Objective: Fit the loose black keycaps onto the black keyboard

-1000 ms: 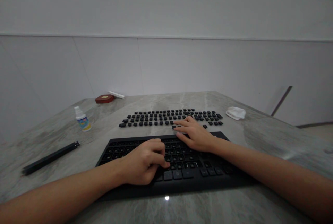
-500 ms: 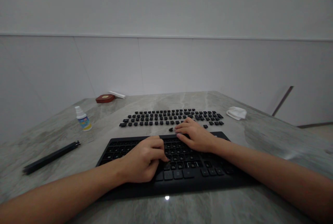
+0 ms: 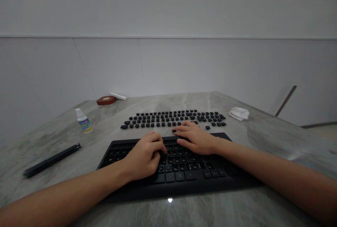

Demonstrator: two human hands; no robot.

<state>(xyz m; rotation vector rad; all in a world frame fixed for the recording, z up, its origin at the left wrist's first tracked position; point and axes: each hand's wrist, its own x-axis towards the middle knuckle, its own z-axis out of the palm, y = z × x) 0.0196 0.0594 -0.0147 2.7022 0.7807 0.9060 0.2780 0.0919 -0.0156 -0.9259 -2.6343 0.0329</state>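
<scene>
A black keyboard (image 3: 192,188) lies in front of me. Most of its key positions are bare, while several flat keys (image 3: 179,176) sit along its front row. Over the middle of the keyboard, my left hand (image 3: 147,153) is bent at the fingers, thumb and forefinger apart, with nothing visible between them. My right hand (image 3: 196,137) rests palm down over the keyboard's back edge, fingers stretched out. One fingertip touches a loose keycap (image 3: 174,130) behind the keyboard. Beyond it, rows of loose black keycaps (image 3: 163,120) stand on the table; my right hand covers some of them.
On the left of the marbled table (image 3: 210,209) stand a white spray bottle (image 3: 84,121) and a long black bar-shaped object (image 3: 52,160). A red-brown box (image 3: 106,100) and a white strip (image 3: 118,96) lie far back. To the right is a white cloth (image 3: 239,114).
My left hand has lifted from the front keys and shifted slightly back, uncovering round-marked key positions. My right fingers have reached a little left, onto the loose keycap.
</scene>
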